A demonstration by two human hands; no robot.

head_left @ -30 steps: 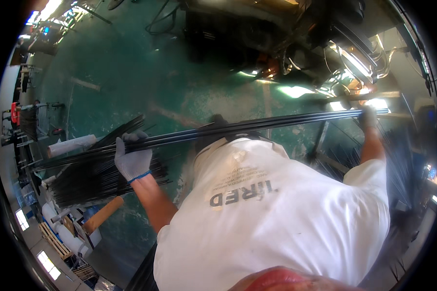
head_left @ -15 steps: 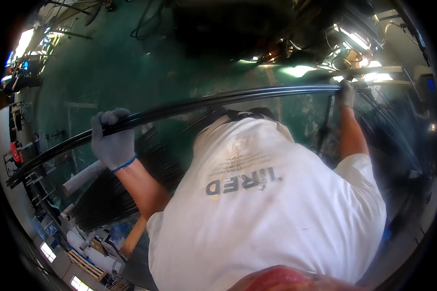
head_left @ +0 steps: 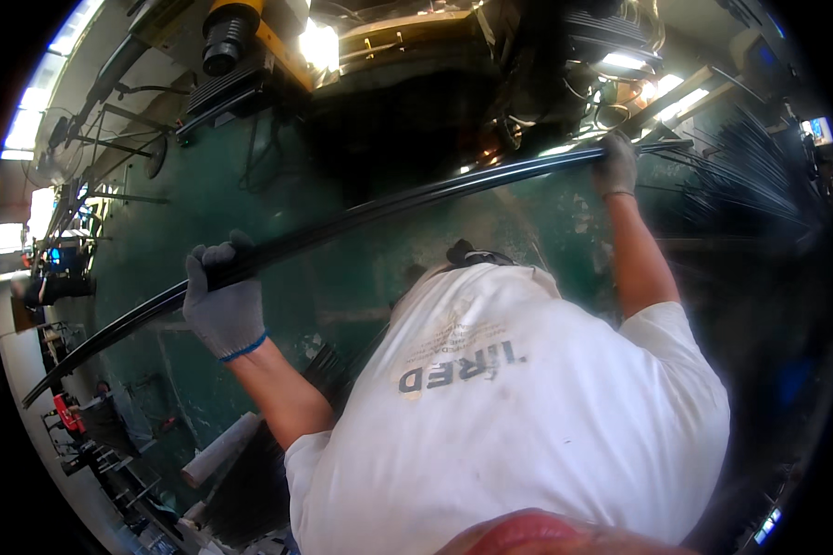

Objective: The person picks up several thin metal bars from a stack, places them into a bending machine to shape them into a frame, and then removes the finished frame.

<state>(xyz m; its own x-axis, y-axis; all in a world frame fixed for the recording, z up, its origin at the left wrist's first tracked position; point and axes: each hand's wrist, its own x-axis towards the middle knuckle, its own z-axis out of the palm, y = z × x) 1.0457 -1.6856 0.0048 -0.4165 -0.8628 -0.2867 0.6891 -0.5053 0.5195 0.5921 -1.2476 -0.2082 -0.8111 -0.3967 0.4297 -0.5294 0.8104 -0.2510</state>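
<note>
A bundle of several long, thin, dark rods (head_left: 407,201) stretches across in front of my chest. It slopes upward from the far left to the right, and light glints along its right half. My left hand (head_left: 224,310), in a grey knitted glove with a blue cuff edge, is closed round the bundle with the fingers curled over it. Toward the other end, my right hand (head_left: 615,166), also in a grey glove, grips the rods from above. A short length of rod sticks out past it. The fingers of the right hand are partly blurred.
Many loose dark rods (head_left: 745,176) fan out at the right. A whitish roll (head_left: 220,450) lies at the lower left beside a dark pile (head_left: 250,499). A yellow and black machine (head_left: 231,42) stands ahead, over green floor (head_left: 342,310).
The view has swung, bringing the yellow and black machine into sight. The bundle now slants more steeply, its right end higher in the picture. Both hands keep their hold.
</note>
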